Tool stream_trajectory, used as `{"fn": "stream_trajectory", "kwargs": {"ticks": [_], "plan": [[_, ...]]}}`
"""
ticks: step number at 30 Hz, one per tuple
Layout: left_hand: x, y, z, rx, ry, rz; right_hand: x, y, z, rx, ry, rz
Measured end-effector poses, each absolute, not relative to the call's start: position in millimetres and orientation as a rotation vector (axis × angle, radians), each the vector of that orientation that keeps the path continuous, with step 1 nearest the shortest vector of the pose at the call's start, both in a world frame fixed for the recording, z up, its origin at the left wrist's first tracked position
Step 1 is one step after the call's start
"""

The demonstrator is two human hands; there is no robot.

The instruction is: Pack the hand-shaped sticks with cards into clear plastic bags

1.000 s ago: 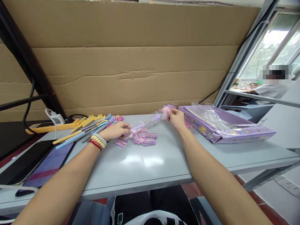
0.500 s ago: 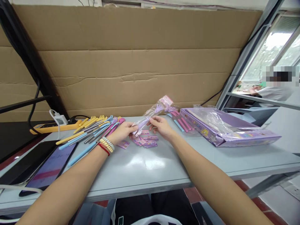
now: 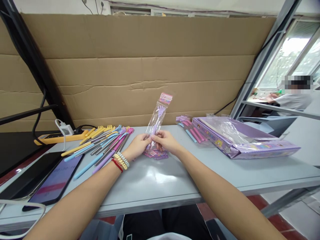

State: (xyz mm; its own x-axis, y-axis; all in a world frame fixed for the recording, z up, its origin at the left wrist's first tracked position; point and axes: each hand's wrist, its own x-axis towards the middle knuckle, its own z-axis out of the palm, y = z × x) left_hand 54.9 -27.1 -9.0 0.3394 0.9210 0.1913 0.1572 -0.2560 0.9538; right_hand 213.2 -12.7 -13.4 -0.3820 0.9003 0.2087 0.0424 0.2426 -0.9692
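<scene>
A clear plastic bag [image 3: 153,120] with a pink header label stands nearly upright above the table, a purple back scratcher [image 3: 160,110] with a hand-shaped head inside it. My left hand [image 3: 140,144] pinches the bag's lower part from the left. Opposite it, my right hand [image 3: 166,141] closes on the same lower part, thumbs almost meeting. Beneath the hands lie small pink printed cards [image 3: 160,154], partly hidden. To the left is a pile of loose back scratchers [image 3: 105,143] in yellow, blue, pink and purple, with metal rods.
Bagged pink and blue back scratchers [image 3: 193,130] lie right of my hands, against a purple box [image 3: 250,138] with plastic film on it. Phones [image 3: 56,181] and a yellow power strip [image 3: 53,137] are at left. Cardboard [image 3: 155,70] walls off the back. A person [image 3: 295,98] sits far right.
The bag has swung from leaning right to nearly upright, its label now facing me. My right hand has moved slightly down and left, closer to my left hand.
</scene>
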Motion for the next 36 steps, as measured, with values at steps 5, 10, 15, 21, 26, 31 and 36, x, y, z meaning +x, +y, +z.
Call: {"fn": "stream_trajectory", "kwargs": {"ticks": [5,10,15,21,26,31,36], "plan": [[53.4,-28.8,-5.6,1.455,0.99,1.032,212.1,-17.1,-17.6,-0.788,-1.75,1.292],[54.0,-28.3,-7.3,1.268,0.954,1.089,206.0,-17.8,-23.4,-0.741,-1.763,1.306],[54.4,-28.5,-6.0,1.24,0.936,1.066,201.7,-21.4,-21.9,-0.795,-1.73,1.21],[56.1,-29.7,-6.2,1.189,1.015,1.076,203.0,-22.1,-23.9,-0.835,-1.787,1.026],[55.3,-33.2,-2.2,1.283,1.037,0.896,205.2,-24.3,-19.1,-0.915,-1.863,1.261],[48.3,-33.7,2.1,1.418,1.018,0.844,210.0,-26.0,-16.1,-0.862,-1.802,1.423],[48.3,-31.0,0.2,1.562,0.996,0.763,219.0,-26.4,-12.4,-0.921,-1.95,1.363]]}}
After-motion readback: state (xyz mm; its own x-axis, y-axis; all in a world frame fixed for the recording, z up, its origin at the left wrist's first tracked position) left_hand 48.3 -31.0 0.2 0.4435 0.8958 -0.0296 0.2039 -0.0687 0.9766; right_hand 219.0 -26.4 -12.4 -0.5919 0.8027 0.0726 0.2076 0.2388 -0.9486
